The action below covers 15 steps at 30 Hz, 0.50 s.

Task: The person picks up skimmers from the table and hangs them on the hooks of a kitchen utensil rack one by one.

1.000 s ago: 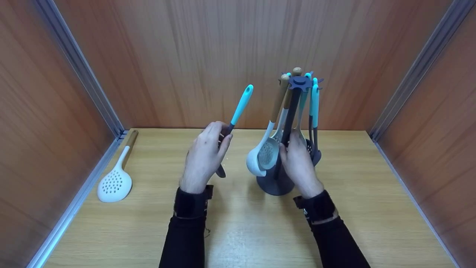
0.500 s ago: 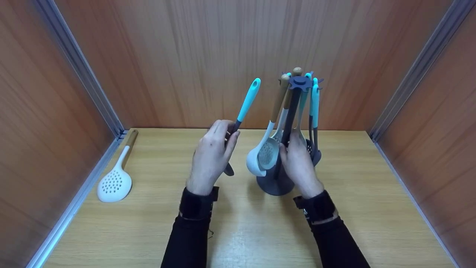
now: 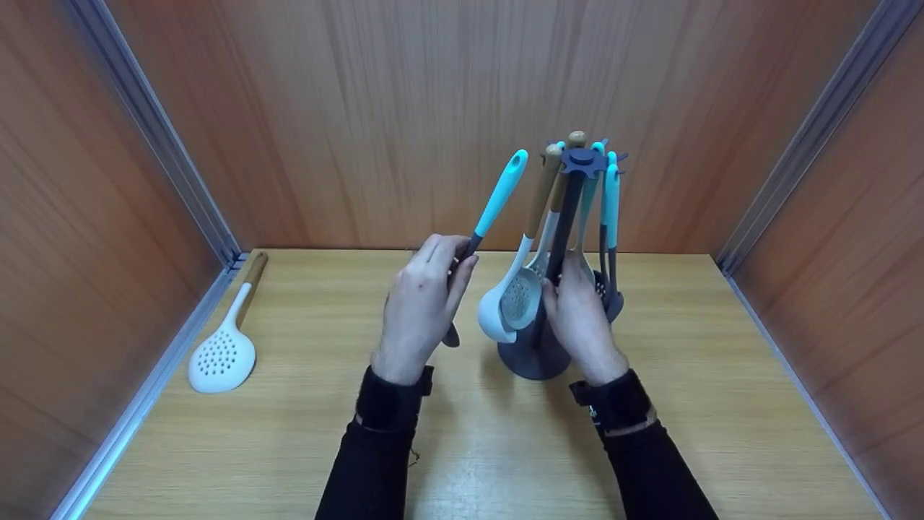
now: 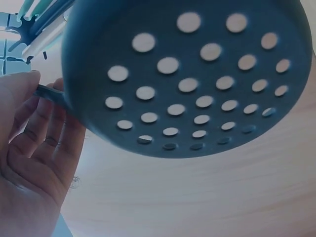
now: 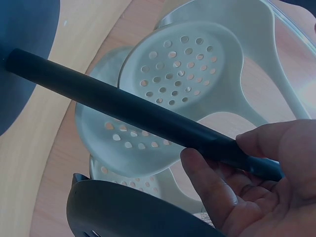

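My left hand (image 3: 421, 303) holds a dark skimmer by its thin neck, pinched between thumb and fingers. Its turquoise handle (image 3: 499, 193) points up and right in the head view, while the perforated head (image 4: 164, 83) fills much of the left wrist view. With my right hand (image 3: 580, 310) I grip the dark post (image 5: 123, 109) of a utensil stand. Around the post hang a white ladle (image 3: 493, 314) with a wooden handle, a pale skimmer (image 5: 190, 81) and several other utensils, some with turquoise handles. My right hand partly hides those behind it.
A white skimmer (image 3: 222, 357) with a wooden handle lies at the left of the wooden table (image 3: 310, 448). Wood-look panels stand at the back, left and right, with metal strips along their corners. The stand's round base (image 3: 534, 361) rests on the table.
My left hand has moved right, bringing the skimmer closer to the stand; its handle leans more to the right. My right hand stays on the post.
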Available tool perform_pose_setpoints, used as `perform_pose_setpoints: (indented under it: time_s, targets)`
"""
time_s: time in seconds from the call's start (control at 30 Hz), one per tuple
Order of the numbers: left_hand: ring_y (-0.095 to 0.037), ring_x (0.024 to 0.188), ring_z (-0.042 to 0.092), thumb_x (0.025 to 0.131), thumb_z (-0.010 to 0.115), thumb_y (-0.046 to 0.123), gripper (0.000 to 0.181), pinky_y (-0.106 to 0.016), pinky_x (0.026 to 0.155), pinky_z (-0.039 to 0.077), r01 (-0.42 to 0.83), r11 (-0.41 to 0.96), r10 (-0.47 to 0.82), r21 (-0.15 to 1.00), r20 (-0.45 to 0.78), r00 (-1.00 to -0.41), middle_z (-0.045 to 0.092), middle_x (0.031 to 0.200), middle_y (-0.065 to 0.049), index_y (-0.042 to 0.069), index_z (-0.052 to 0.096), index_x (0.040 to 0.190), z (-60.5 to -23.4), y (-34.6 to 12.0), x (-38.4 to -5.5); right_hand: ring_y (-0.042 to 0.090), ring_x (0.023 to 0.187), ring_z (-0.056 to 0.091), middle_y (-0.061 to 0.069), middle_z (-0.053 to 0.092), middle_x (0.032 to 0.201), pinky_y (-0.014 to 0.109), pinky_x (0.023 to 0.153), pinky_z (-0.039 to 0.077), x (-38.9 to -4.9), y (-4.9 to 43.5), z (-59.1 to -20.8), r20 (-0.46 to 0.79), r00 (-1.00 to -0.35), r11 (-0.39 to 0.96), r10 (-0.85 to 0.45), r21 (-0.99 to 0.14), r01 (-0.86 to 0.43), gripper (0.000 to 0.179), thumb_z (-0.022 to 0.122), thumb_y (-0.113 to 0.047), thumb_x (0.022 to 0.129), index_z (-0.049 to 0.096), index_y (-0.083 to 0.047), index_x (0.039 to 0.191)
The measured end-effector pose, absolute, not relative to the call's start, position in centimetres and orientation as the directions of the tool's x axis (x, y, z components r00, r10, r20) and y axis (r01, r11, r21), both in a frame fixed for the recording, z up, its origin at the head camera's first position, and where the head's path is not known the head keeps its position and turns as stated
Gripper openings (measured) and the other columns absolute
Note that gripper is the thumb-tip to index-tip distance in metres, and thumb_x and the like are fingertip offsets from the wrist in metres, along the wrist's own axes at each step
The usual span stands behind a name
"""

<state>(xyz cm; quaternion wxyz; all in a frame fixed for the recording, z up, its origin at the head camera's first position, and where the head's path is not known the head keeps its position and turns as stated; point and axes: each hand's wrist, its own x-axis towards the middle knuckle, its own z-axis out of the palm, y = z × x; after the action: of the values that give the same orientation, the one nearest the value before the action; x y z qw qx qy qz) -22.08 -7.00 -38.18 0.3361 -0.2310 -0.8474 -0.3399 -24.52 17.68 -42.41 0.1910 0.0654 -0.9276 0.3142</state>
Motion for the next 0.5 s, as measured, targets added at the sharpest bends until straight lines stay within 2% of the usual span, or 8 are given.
perform_pose_setpoints:
  time_s: [0.3,0.5]
  targets:
    - [-0.021,0.094,0.076,0.121,0.068,0.028,0.028,-0.036,0.085,0.071,0.615,0.678,0.170,0.403,0.728,-0.664,0.080,0.117,-0.008,0.007,0.077,0.137,-37.97,-6.50,-21.78,0.046,0.146,0.070,0.029,0.064,0.152,0.060,0.114,0.067,-24.53,17.75,-42.38,0.384,-0.923,0.794,-0.005,-0.559,-0.237,0.050,0.065,-0.007,0.119,0.045,0.002,0.164]
    - [-0.020,0.096,0.078,0.120,0.069,0.027,0.028,-0.034,0.085,0.072,0.625,0.682,0.178,0.379,0.743,-0.645,0.081,0.118,-0.007,0.008,0.079,0.139,-38.04,-6.02,-21.61,0.047,0.145,0.070,0.031,0.064,0.153,0.060,0.114,0.067,-24.47,17.76,-42.34,0.390,-0.921,0.800,-0.005,-0.551,-0.238,0.051,0.065,-0.008,0.119,0.045,0.004,0.165]
